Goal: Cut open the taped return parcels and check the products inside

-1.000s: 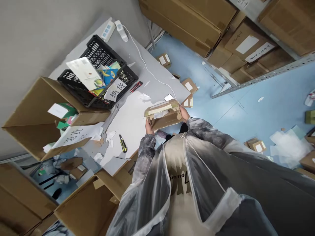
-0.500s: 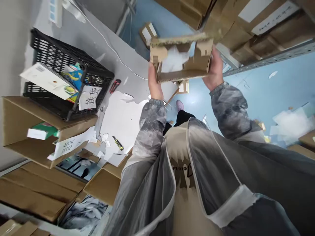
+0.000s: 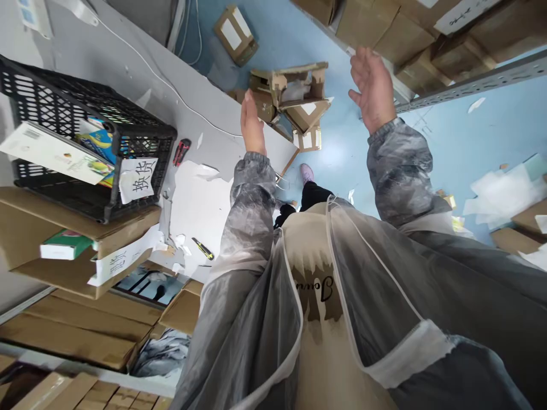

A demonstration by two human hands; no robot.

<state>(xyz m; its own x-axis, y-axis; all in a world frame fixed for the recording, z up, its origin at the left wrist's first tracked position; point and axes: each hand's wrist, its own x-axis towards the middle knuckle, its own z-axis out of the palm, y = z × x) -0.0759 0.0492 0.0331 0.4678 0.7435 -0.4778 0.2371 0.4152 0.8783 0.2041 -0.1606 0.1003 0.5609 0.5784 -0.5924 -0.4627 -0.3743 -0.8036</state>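
Observation:
An opened cardboard box (image 3: 304,101) with white packing inside is beyond and between my hands, apart from both, over other boxes near the floor. My left hand (image 3: 253,124) is raised with its fingers stretched upward and holds nothing. To the right, my right hand (image 3: 374,90) is also raised, fingers and thumb apart, with nothing in it. Below the opened box lies a smaller carton (image 3: 307,138) with white labels.
On the grey table at left are a black plastic crate (image 3: 139,122), a red box cutter (image 3: 182,152), a yellow box cutter (image 3: 202,249) and a cardboard box (image 3: 128,228). A metal shelf (image 3: 478,85) with cartons runs along the right. White sheets (image 3: 508,191) litter the blue floor.
Both hands have let go of the cardboard box and moved apart. The box has dropped away from me onto the pile of boxes. The view has shifted slightly.

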